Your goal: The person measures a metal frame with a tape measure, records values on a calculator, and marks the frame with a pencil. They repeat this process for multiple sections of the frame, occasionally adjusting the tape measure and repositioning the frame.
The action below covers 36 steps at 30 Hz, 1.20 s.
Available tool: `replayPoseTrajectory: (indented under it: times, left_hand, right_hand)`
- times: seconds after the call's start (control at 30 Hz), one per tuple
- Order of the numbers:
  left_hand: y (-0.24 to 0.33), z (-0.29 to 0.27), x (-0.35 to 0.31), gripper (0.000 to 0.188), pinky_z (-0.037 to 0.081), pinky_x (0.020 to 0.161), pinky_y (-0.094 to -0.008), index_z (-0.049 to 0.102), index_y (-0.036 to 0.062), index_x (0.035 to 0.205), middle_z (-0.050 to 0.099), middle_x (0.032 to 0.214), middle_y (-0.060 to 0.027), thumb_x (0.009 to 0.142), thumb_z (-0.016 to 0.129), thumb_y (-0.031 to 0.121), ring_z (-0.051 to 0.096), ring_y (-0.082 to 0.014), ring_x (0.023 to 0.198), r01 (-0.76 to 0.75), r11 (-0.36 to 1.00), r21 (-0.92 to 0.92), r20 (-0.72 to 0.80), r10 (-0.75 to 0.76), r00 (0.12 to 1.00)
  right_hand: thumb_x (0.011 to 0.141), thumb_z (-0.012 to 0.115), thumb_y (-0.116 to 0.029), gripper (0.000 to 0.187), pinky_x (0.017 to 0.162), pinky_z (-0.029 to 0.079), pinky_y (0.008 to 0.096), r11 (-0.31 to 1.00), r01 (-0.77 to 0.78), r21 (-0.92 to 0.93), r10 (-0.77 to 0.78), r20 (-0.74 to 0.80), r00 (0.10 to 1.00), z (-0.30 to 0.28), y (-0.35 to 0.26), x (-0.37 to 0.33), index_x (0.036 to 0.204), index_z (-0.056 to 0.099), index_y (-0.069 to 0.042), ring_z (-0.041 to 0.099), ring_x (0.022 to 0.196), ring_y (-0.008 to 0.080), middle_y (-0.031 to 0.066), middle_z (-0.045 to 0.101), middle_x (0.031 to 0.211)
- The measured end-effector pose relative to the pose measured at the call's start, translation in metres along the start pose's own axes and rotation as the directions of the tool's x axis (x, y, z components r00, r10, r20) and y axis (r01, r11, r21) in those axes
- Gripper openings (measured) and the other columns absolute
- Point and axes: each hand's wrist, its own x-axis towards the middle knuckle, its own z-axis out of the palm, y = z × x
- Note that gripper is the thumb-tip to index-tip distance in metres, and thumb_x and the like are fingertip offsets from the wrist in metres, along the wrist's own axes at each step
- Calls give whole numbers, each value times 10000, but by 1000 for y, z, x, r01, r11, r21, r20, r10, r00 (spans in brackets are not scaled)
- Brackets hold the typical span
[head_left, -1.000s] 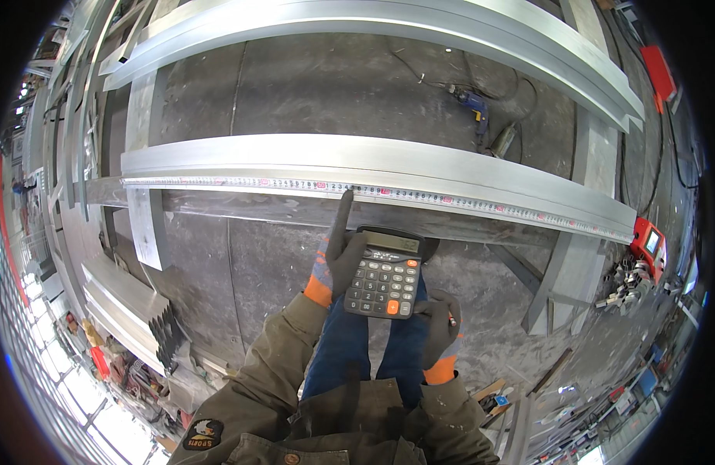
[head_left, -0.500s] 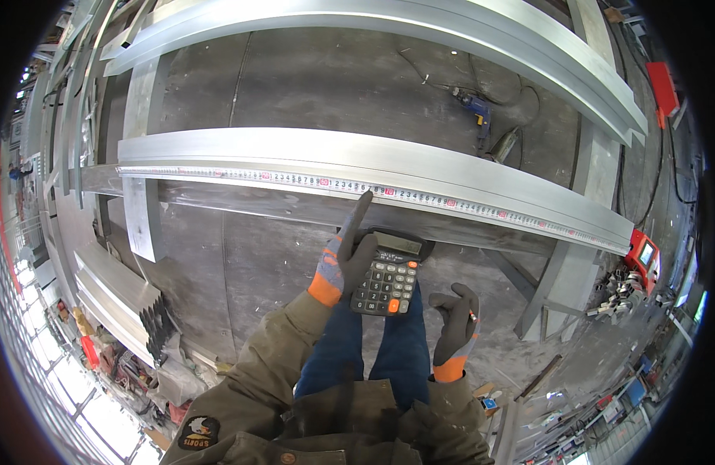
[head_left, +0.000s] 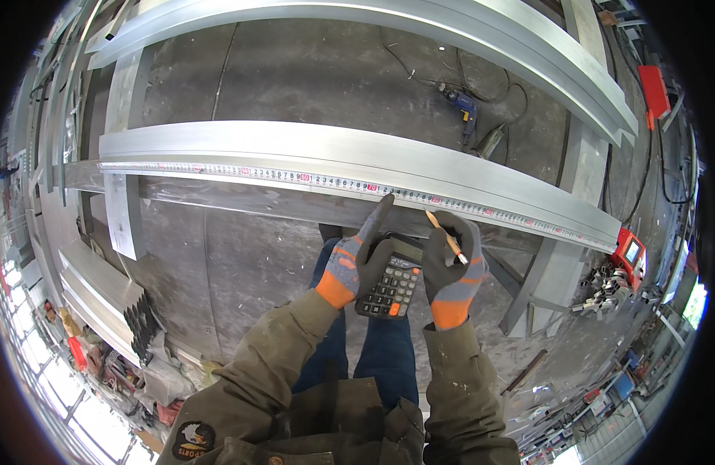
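Note:
A silver metal beam (head_left: 311,147) spans the supports in front of me. Along its near edge runs the tape measure blade (head_left: 288,178), ending at a red tape measure case (head_left: 629,249) on the right. My left hand (head_left: 356,267), in a grey and orange glove, grips a black calculator (head_left: 388,293) by its left side, while its index finger reaches up to the blade's lower edge. Close on the right, my gloved right hand (head_left: 454,271) pinches a pencil (head_left: 443,234), its tip just short of the blade. Glove and fingers hide part of the calculator.
Another long beam (head_left: 357,14) lies farther off across the same supports (head_left: 125,209). Between the beams, a blue power drill (head_left: 461,107) and a grey power tool (head_left: 491,142) rest with their cords. Stacked metal profiles (head_left: 101,298) are at left, metal offcuts (head_left: 603,291) at right.
My right hand has risen from beside my leg to near the beam, bringing the pencil up. My left index finger has shifted rightward along the blade, with the calculator still in that hand.

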Motion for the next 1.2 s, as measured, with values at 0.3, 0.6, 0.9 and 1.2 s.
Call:
replayPoseTrajectory:
  times: [0.3,0.6,0.9,1.2]
  left_hand:
    - [9,-3,-2,739,541,823,-329,230,184,1715,757,1030,-123,1065,567,81,673,-142,904,103,994,-38,52,-101,993]
    - [7,-1,-1,733,544,846,-333,227,165,1713,761,1064,-142,1063,550,63,698,-159,956,107,994,-4,54,-106,993]
    - [2,3,-1,729,539,872,-322,207,147,1716,758,1134,-146,1069,521,32,684,-156,987,56,994,-91,38,-53,998]
    - [7,2,-2,747,541,859,-323,211,170,1718,757,1096,-132,1061,541,37,678,-147,962,52,997,-57,23,-50,998]
  right_hand:
    - [844,758,-32,298,833,562,374,959,269,-90,-264,58,963,25,24,8,1132,685,-9,705,910,284,147,718,1064]
    - [838,784,-34,309,876,575,389,962,256,-99,-252,48,966,26,24,7,1129,682,-10,725,994,310,159,728,1092]
    - [885,749,-11,216,859,571,392,966,249,-69,-247,31,969,28,20,8,1092,689,-12,715,974,310,162,722,1076]
    - [882,730,24,220,841,561,357,967,246,-67,-244,38,969,25,18,9,1096,683,9,698,919,259,145,711,1022]
